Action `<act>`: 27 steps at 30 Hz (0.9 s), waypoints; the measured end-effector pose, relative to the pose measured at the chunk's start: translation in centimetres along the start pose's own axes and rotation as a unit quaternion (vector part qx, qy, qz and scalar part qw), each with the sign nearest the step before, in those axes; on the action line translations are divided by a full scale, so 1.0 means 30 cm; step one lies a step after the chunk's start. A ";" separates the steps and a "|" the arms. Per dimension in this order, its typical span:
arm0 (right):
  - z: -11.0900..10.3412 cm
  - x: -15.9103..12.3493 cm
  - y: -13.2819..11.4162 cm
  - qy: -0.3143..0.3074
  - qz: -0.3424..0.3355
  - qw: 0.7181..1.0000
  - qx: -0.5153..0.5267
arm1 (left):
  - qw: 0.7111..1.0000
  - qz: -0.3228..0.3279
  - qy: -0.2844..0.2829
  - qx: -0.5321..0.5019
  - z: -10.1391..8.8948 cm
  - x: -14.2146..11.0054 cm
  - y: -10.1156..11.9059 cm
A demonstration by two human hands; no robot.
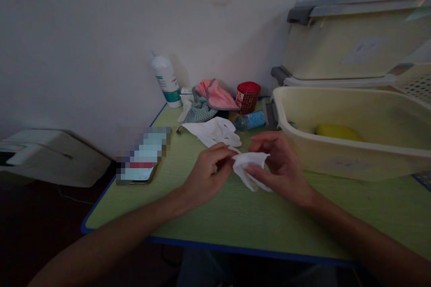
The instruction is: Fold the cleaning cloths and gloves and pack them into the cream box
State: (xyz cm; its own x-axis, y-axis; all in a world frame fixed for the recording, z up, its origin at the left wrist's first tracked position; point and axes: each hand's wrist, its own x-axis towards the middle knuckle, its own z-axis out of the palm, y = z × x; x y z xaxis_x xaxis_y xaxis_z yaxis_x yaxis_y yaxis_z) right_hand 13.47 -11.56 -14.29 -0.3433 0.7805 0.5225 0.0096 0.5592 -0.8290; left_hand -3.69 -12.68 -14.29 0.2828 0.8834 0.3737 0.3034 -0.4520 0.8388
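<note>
My left hand [211,171] pinches one end of a soft white cloth glove [251,164] between thumb and fingertips, a little above the table's middle. On the other side, my right hand [281,168] has its thumb pressed on the glove's near face with the fingers curled behind it. The glove is crumpled and its lower part hangs down; its finger shapes are hard to make out. Just beyond my hands, a second white glove [215,131] lies flat on the green table [215,219].
Behind lie pink [215,94] and grey-green [201,110] cloths, a white pump bottle [166,81], a red tub [248,97] and a blue-labelled bottle [252,120]. A cream bin [353,161] holding something yellow [338,132] stands right. A phone [146,154] lies left.
</note>
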 end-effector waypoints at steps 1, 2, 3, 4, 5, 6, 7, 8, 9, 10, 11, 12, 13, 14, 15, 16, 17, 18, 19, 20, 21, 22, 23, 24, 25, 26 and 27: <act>-0.003 0.000 0.004 -0.005 -0.014 1.000 -0.010 | 0.998 -0.039 0.001 -0.057 -0.004 0.006 0.002; -0.007 0.000 0.009 -0.007 -0.022 0.999 -0.030 | 0.991 -0.077 0.006 -0.109 -0.007 0.013 0.000; -0.011 0.001 0.015 -0.012 -0.022 0.998 -0.059 | 0.982 -0.110 0.015 -0.153 -0.009 0.020 -0.003; -0.015 0.003 0.021 -0.023 -0.017 0.995 -0.091 | 0.972 -0.139 0.027 -0.190 -0.011 0.026 -0.008; -0.019 0.005 0.027 -0.039 -0.012 0.992 -0.122 | 0.960 -0.164 0.041 -0.221 -0.011 0.032 -0.014; -0.023 0.008 0.032 -0.053 -0.007 0.987 -0.149 | 0.948 -0.185 0.058 -0.252 -0.011 0.037 -0.020; -0.026 0.010 0.036 -0.063 -0.002 0.983 -0.170 | 0.934 -0.206 0.072 -0.282 -0.012 0.042 -0.026; -0.027 0.012 0.039 -0.063 0.005 0.980 -0.187 | 0.920 -0.226 0.083 -0.310 -0.012 0.047 -0.030; -0.028 0.013 0.040 -0.054 0.012 0.979 -0.198 | 0.904 -0.248 0.088 -0.336 -0.014 0.050 -0.034; -0.028 0.014 0.041 -0.039 0.020 0.979 -0.201 | 0.888 -0.271 0.086 -0.360 -0.016 0.054 -0.036; -0.027 0.014 0.041 -0.023 0.027 0.980 -0.196 | 0.872 -0.294 0.078 -0.383 -0.019 0.056 -0.037; -0.027 0.014 0.040 -0.010 0.032 0.982 -0.183 | 0.856 -0.319 0.062 -0.402 -0.023 0.058 -0.037; -0.027 0.014 0.039 0.002 0.035 0.986 -0.163 | 0.839 -0.344 0.038 -0.419 -0.027 0.060 -0.037; -0.027 0.015 0.037 0.012 0.039 0.989 -0.139 | 0.822 -0.370 0.008 -0.433 -0.030 0.062 -0.036; -0.029 0.016 0.037 0.017 0.049 0.992 -0.118 | 0.807 -0.390 -0.023 -0.442 -0.034 0.063 -0.036; -0.032 0.018 0.037 0.015 0.064 0.993 -0.103 | 0.797 -0.405 -0.053 -0.445 -0.036 0.065 -0.037; -0.036 0.020 0.039 0.002 0.082 0.992 -0.094 | 0.792 -0.413 -0.079 -0.443 -0.037 0.068 -0.039; -0.039 0.022 0.042 -0.020 0.101 0.990 -0.093 | 0.794 -0.412 -0.095 -0.438 -0.037 0.071 -0.042; -0.042 0.023 0.047 -0.047 0.119 0.987 -0.096 | 0.803 -0.402 -0.097 -0.430 -0.036 0.074 -0.048; -0.045 0.023 0.054 -0.075 0.133 0.983 -0.104 | 0.817 -0.386 -0.087 -0.419 -0.035 0.077 -0.055; -0.046 0.022 0.063 -0.097 0.143 0.979 -0.112 | 0.834 -0.367 -0.070 -0.406 -0.035 0.080 -0.064; -0.045 0.021 0.071 -0.112 0.149 0.975 -0.121 | 0.853 -0.346 -0.049 -0.388 -0.035 0.082 -0.075; -0.044 0.019 0.080 -0.118 0.151 0.973 -0.130 | 0.871 -0.324 -0.028 -0.367 -0.037 0.083 -0.085; -0.042 0.018 0.087 -0.120 0.151 0.972 -0.135 | 0.887 -0.307 -0.013 -0.344 -0.039 0.083 -0.095; -0.040 0.017 0.092 -0.120 0.150 0.972 -0.135 | 0.901 -0.293 -0.006 -0.320 -0.043 0.082 -0.104; -0.038 0.016 0.095 -0.120 0.149 0.973 -0.127 | 0.911 -0.283 -0.004 -0.300 -0.046 0.080 -0.110; -0.035 0.017 0.095 -0.121 0.150 0.975 -0.112 | 0.918 -0.276 -0.006 -0.284 -0.050 0.077 -0.114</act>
State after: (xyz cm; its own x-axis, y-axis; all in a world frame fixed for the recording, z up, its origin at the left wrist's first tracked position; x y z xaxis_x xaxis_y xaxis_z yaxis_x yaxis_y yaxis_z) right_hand 14.31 -9.27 -16.19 -0.5050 0.8447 0.1775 0.3397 0.3836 -0.8588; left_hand -5.42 -8.89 -15.71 0.2386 0.9558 -0.1717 -0.1188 0.2042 0.9717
